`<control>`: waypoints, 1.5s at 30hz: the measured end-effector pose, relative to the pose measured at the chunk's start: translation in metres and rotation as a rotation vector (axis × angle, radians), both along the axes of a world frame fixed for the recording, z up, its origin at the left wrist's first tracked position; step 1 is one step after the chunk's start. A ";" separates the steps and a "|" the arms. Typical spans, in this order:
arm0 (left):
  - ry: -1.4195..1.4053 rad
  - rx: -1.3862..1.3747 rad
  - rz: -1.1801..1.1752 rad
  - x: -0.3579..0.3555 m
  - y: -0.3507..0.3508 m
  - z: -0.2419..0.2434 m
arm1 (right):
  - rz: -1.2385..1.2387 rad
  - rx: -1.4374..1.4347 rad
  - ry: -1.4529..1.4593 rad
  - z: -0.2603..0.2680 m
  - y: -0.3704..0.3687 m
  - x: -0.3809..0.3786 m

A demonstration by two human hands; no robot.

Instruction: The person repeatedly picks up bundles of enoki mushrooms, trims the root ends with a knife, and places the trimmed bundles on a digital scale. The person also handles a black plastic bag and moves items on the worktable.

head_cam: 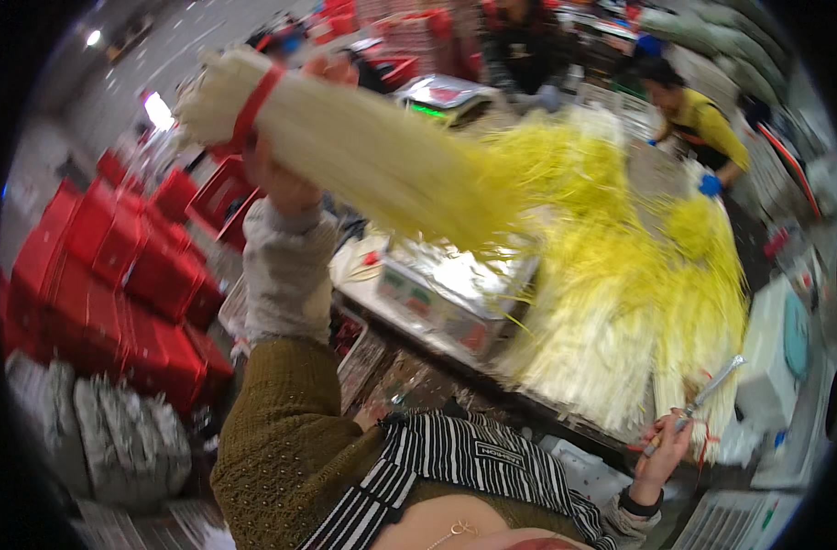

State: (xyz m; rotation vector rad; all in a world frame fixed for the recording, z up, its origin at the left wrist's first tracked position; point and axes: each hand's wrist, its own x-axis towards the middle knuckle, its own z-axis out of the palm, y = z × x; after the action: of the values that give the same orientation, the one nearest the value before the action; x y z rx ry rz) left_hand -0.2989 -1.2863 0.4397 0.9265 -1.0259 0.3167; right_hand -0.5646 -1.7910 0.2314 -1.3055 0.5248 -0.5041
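Observation:
My left hand [281, 165] is raised and grips a thick bundle of white-stemmed, yellow-leaved vegetables [363, 144], probably yellow chives. A red band circles the bundle near its white stem end, and its yellow tips point right, above a weighing scale [452, 282] with a shiny metal top. At the lower right my right hand [659, 454] holds a knife [710, 388] by its handle, the metal blade pointing up and to the right. Between the hands, a large loose pile of the same stalks [597, 295] covers much of the table, with red ties near its lower right end.
Red crates [116, 275] are stacked at the left, above grey sacks [116, 433]. A second scale [446, 93] stands at the table's far side. A co-worker in yellow [707, 130] with blue gloves leans over the right side; another person [528, 48] is across. A white foam box [769, 350] stands right.

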 end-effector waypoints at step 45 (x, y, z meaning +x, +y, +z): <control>1.442 0.151 0.488 -0.308 0.416 -0.285 | 2.172 -1.168 -0.732 -0.036 0.786 0.179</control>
State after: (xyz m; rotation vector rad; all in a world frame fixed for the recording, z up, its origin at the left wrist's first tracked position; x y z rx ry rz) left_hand -0.6072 -0.8698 0.1544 1.1990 0.5155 -0.0801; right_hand -0.3852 -1.0053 0.1951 -1.7263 -1.9989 0.7384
